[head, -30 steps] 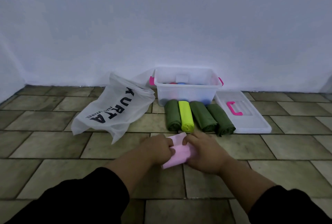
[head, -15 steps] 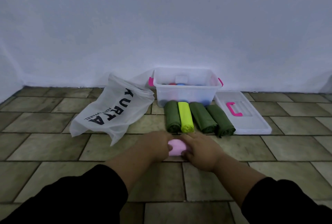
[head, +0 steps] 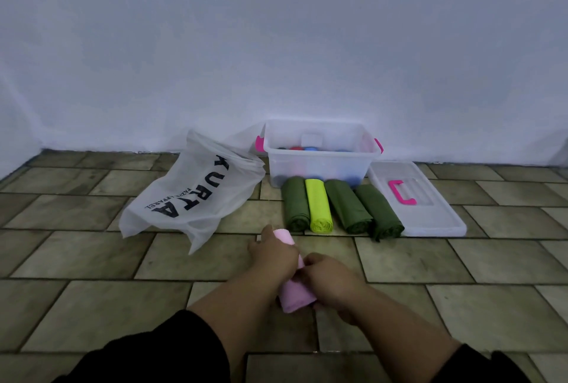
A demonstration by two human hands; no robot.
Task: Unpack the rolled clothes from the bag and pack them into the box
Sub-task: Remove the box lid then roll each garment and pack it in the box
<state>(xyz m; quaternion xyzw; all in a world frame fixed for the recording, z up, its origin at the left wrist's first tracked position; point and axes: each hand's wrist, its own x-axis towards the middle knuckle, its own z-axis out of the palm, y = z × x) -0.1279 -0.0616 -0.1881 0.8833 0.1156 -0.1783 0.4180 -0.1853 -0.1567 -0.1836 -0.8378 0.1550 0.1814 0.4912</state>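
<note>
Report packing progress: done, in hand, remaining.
Done: a few rolls, red and blue among them, already lie in the clear plastic box. In hand: the left hand and right hand grip a pink rolled cloth. Left: that pink roll, plus three dark green rolls and one lime green roll lined up before the box. Whether the white plastic bag holds more cannot be seen.

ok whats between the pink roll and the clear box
Head view: a row of three dark green rolls and one lime roll on the floor tiles.

black sleeves (head: pixel 172 349) pushed up, forearms and hands bare.
</note>
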